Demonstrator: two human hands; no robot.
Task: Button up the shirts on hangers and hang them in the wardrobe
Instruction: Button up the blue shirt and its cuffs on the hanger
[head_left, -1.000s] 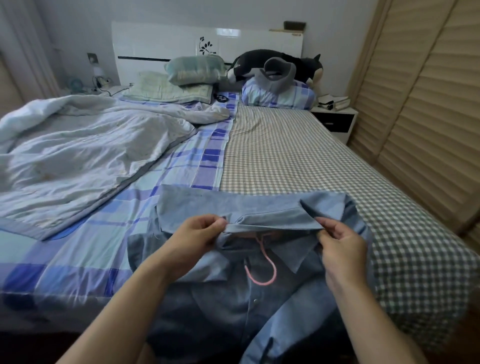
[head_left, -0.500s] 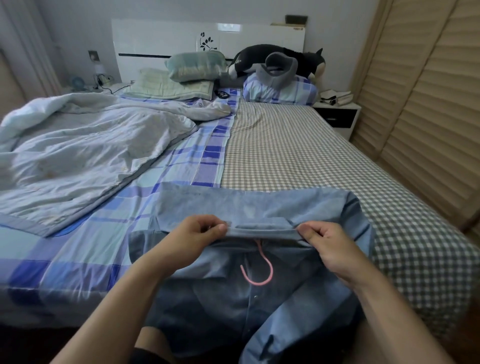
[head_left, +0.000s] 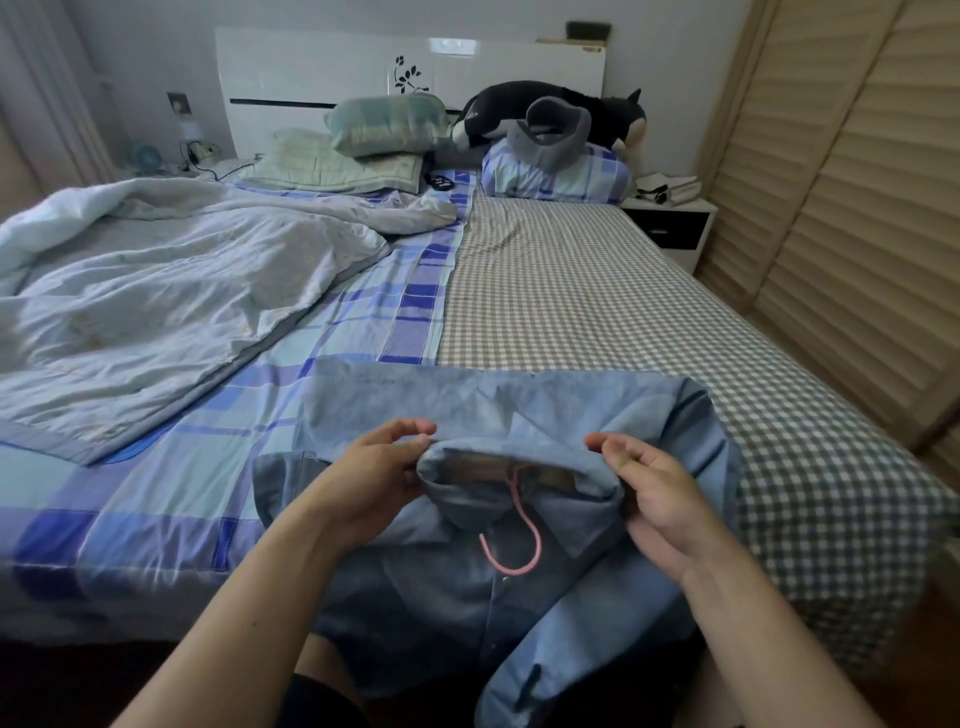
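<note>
Both hands (head_left: 511, 486) pinch shirt (head_left: 467, 613) collar; pink hanger (head_left: 519, 540) hook inside; duvet (head_left: 171, 291) left, wardrobe (head_left: 852, 208) right.

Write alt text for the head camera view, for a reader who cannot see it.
Two bare hands, left hand and right hand, pinch the collar of a blue shirt lying on a bed, with a pink hanger hook poking from the neck. A rumpled quilt lies to the left.

Shirt (head_left: 467, 613) on bed (head_left: 571, 312), hanger (head_left: 511, 540) inside.
</note>
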